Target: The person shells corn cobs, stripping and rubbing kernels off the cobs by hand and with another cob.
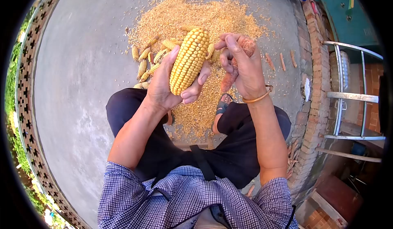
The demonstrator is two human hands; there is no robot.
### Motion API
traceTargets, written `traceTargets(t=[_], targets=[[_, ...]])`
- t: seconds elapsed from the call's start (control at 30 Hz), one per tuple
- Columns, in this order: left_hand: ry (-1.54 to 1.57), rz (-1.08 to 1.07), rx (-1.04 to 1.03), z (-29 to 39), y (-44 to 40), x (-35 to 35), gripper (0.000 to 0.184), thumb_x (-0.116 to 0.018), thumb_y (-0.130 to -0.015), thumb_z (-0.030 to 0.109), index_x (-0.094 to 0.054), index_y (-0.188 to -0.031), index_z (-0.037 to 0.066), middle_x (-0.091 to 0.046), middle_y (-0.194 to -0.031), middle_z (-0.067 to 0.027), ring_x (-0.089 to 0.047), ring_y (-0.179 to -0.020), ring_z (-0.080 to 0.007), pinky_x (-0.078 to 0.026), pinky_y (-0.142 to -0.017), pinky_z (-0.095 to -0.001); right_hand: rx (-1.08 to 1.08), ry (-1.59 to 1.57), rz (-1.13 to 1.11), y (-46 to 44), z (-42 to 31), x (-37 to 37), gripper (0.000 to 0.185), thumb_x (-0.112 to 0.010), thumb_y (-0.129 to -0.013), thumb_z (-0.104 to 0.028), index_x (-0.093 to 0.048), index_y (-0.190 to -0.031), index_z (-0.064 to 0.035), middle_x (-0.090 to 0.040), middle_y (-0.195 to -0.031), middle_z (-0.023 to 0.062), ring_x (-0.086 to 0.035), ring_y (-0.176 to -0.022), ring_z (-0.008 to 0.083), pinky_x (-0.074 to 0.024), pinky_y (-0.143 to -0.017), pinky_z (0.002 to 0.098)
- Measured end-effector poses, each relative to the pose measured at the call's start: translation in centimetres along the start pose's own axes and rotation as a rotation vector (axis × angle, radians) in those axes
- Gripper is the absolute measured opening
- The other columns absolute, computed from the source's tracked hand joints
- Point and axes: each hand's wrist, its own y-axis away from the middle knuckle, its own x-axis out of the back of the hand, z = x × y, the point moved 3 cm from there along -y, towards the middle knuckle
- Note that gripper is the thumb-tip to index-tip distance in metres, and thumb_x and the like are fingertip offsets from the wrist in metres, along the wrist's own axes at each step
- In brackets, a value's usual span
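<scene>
A full yellow ear of corn (pixel 189 61) stands tilted in my left hand (pixel 163 84), with the fingers wrapped round its lower part. In my right hand (pixel 247 71) is a bare reddish corn cob (pixel 230 78), held against the palm by curled fingers. The two hands are a little apart, above the ground between my knees. Beyond them several more ears of corn (pixel 142 68) lie at the edge of a wide heap of loose kernels (pixel 176 14). Kernels also cover the ground between my feet.
Several bare cobs (pixel 282 61) lie on the concrete floor (pixel 77 73) to the right. A low brick edge (pixel 317 77) runs along that side, with a metal ladder-like frame (pixel 352 95) beyond it. A perforated brick wall (pixel 26 94) borders the left.
</scene>
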Motion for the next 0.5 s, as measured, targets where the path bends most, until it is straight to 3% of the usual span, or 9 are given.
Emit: traceTargets(t=[0.07,0.17,0.37,0.4,0.5], targets=[[0.019,0.024,0.023,0.0,0.0,0.1,0.051,-0.022,-0.104,0.047,-0.043,-0.126,0.006,-0.054,-0.085,-0.0174,-0.044,-0.039,-0.014,-0.038,-0.032,-0.0232,-0.008,-0.024,-0.021,0.0,0.2,0.0,0.029,-0.057,-0.099,-0.024,-0.059,-0.111,0.0021,-0.065,-0.093,0.0087,-0.055,-0.065,0.0056,-0.04,-0.05,0.0173],[0.047,0.035,0.048,-0.2,-0.1,0.2,0.051,-0.022,-0.105,0.046,-0.043,-0.127,0.006,-0.054,-0.087,-0.0179,-0.045,-0.04,-0.0144,-0.038,-0.032,-0.0227,0.002,-0.031,0.002,0.2,0.0,-0.4,0.029,-0.061,-0.097,-0.031,-0.062,-0.094,-0.0017,-0.059,-0.068,0.0003,-0.049,-0.056,0.0052,-0.0417,-0.051,0.0193],[-0.001,-0.012,0.047,-0.6,-0.1,0.9,0.059,-0.025,-0.102,0.053,-0.043,-0.127,0.004,-0.053,-0.088,-0.0161,-0.045,-0.042,-0.0126,-0.038,-0.032,-0.0218,0.049,-0.019,0.042,0.4,0.1,-0.4,0.031,-0.061,-0.097,-0.032,-0.063,-0.097,-0.0016,-0.064,-0.086,0.0052,-0.058,-0.069,0.0077,-0.0478,-0.056,0.0213],[-0.082,0.007,0.021,-0.5,0.1,0.7,0.057,-0.047,-0.097,0.051,-0.045,-0.125,0.002,-0.056,-0.086,-0.0135,-0.049,-0.046,-0.0117,-0.04,-0.035,-0.022,0.086,-0.006,0.046,0.4,0.1,-0.5,0.03,-0.061,-0.097,-0.032,-0.063,-0.098,-0.0016,-0.064,-0.087,0.0055,-0.059,-0.071,0.0079,-0.0475,-0.054,0.0212],[-0.545,0.038,-0.085,0.1,-0.1,0.0,0.059,-0.07,-0.086,0.04,-0.048,-0.121,-0.001,-0.059,-0.084,-0.011,-0.052,-0.049,-0.0113,-0.042,-0.039,-0.0222,0.145,0.026,0.048,0.5,0.1,-1.0,0.029,-0.061,-0.097,-0.03,-0.063,-0.098,-0.0016,-0.064,-0.085,0.0056,-0.06,-0.07,0.0078,-0.0449,-0.047,0.0208]])
